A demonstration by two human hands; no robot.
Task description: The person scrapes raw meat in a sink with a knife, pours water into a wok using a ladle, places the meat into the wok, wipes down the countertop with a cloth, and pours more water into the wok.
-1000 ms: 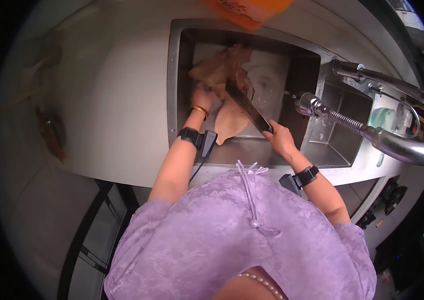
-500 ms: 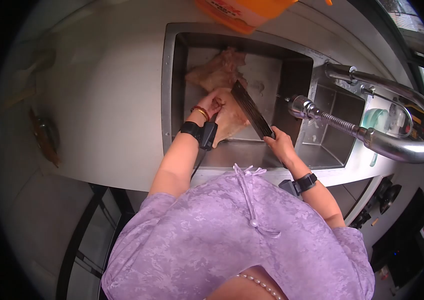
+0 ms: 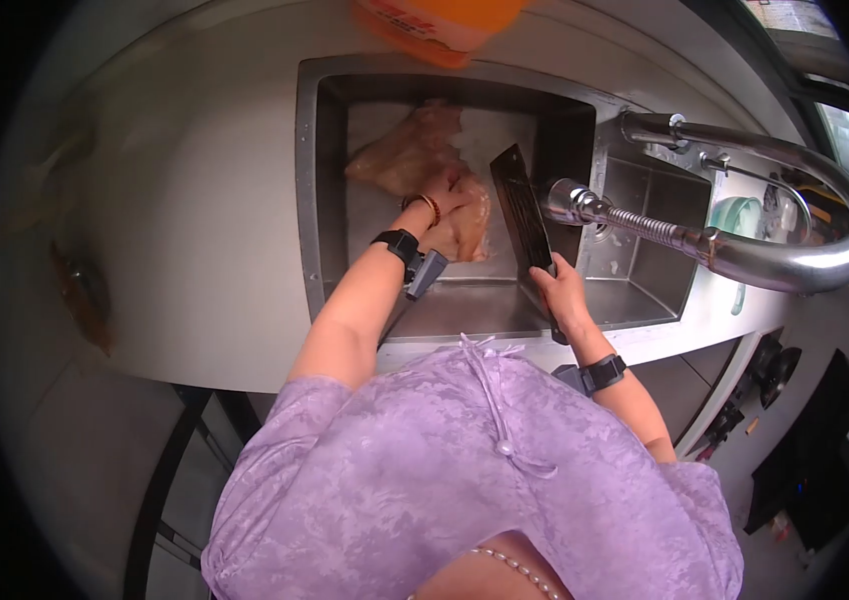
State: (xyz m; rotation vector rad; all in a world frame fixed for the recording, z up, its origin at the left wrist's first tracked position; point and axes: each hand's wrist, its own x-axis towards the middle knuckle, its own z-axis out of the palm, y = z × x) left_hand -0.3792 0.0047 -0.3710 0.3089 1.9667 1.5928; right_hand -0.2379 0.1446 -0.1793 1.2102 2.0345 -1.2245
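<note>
Pale pinkish raw meat with skin [image 3: 400,160] lies in the large basin of the steel sink [image 3: 311,200]. My left hand [image 3: 447,192] is on its right-hand part, with bent fingers gripping it; the fingertips are partly hard to make out. In my right hand [image 3: 562,292] is a kitchen knife [image 3: 522,205] with a broad, dark, streaked blade. Its black handle sticks out below my fist. The blade points away from me, just right of the meat and apart from it, close to the faucet head.
A curved chrome faucet [image 3: 795,275] with a spring neck reaches over the sink from the right. Beside the large basin is a smaller one [image 3: 635,295]. An orange container [image 3: 440,30] stands behind the sink. A greenish cup-like item [image 3: 738,215] is at the right.
The knife has moved off the meat to the right and turned more upright. My left hand has shifted onto the meat, which now lies bunched farther from me.
</note>
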